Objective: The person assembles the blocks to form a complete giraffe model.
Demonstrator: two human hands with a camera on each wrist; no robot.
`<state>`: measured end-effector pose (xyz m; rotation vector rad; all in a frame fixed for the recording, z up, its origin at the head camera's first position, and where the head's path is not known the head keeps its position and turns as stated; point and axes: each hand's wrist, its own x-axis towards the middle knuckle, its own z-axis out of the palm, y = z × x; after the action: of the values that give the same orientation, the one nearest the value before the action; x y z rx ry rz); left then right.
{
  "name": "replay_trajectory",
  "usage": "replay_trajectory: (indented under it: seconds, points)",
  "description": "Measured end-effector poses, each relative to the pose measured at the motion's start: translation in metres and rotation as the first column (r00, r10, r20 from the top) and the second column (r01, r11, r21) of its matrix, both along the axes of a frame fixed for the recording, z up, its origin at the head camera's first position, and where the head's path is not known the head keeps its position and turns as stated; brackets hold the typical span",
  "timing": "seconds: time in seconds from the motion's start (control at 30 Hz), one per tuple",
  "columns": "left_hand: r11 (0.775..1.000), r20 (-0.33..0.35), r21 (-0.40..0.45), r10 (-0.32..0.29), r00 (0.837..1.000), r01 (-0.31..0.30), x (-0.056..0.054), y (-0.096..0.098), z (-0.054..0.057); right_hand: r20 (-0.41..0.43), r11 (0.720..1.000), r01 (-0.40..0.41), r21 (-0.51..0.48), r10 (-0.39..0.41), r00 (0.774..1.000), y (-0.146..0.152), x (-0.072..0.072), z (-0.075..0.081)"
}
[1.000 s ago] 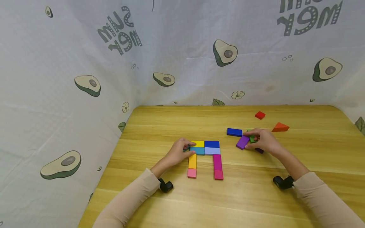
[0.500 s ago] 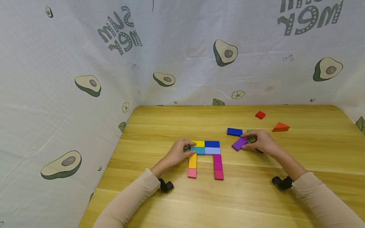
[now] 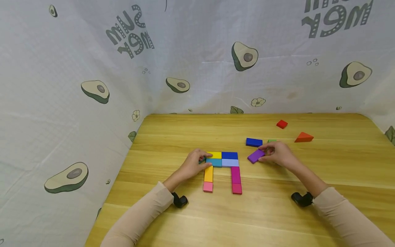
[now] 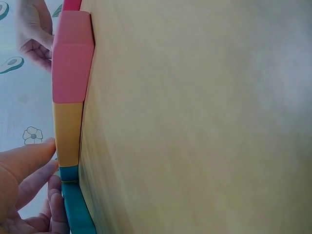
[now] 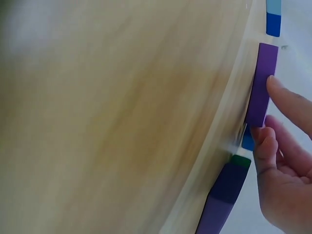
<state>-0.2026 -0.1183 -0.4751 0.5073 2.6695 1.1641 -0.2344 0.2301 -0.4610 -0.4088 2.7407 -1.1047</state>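
My right hand (image 3: 279, 154) pinches a purple rectangular block (image 3: 255, 156) between thumb and fingers, just right of the joined blocks. In the right wrist view the purple block (image 5: 262, 85) stands lengthwise at the fingertips. My left hand (image 3: 194, 164) rests at the left end of the arrangement, index fingertip on the yellow block (image 3: 216, 155) and thumb by the teal block (image 3: 216, 162). A darker teal block (image 4: 79, 209) lies under its fingers, mostly hidden from the head view. A blue block (image 3: 229, 155) and a light blue block (image 3: 230, 163) continue the rows.
Two legs extend toward me: orange (image 3: 208, 174) with pink (image 3: 208, 187), and magenta (image 3: 235, 175) with crimson (image 3: 237, 188). Beyond my right hand lie a dark blue block (image 3: 254, 142), a partly hidden green block (image 3: 272, 140), an orange-red triangle (image 3: 304, 137) and a red block (image 3: 282, 124).
My right hand has carried the purple block left and turned it, away from the green and dark blocks and toward the arrangement. The left hand has stayed in place.
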Motion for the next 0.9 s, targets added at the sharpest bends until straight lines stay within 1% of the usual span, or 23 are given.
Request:
replay_trajectory:
  seconds: [0.2, 0.4, 0.5, 0.6, 0.77, 0.9]
  points:
    - [1.000, 0.002, 0.008, -0.005, 1.000, 0.005, 0.000, 0.000, 0.001, 0.053, 0.997, 0.063, -0.048, -0.060, 0.997, -0.009, 0.000, 0.001]
    - [1.000, 0.007, 0.006, -0.003, 1.000, 0.003, 0.000, -0.001, 0.001, 0.156, 0.987, 0.121, -0.106, -0.104, 0.982, -0.018, 0.001, 0.001]
    - [1.000, 0.013, 0.002, -0.001, 1.000, 0.001, 0.000, -0.001, 0.001, 0.197, 0.981, 0.134, -0.141, -0.104, 0.975, -0.020, 0.001, 0.001]
    - [1.000, 0.013, 0.003, -0.003, 1.000, 0.003, 0.000, -0.001, 0.002, 0.221, 0.973, 0.140, -0.182, -0.098, 0.970, -0.022, 0.003, -0.001]
    - [1.000, 0.005, 0.004, -0.012, 1.000, 0.012, -0.001, -0.001, 0.003, 0.250, 0.959, 0.145, -0.245, -0.082, 0.965, -0.024, 0.004, -0.003]
    - [1.000, 0.005, 0.007, -0.012, 1.000, 0.012, 0.000, -0.001, 0.002, 0.264, 0.953, 0.148, -0.265, -0.075, 0.961, -0.024, 0.006, -0.002]
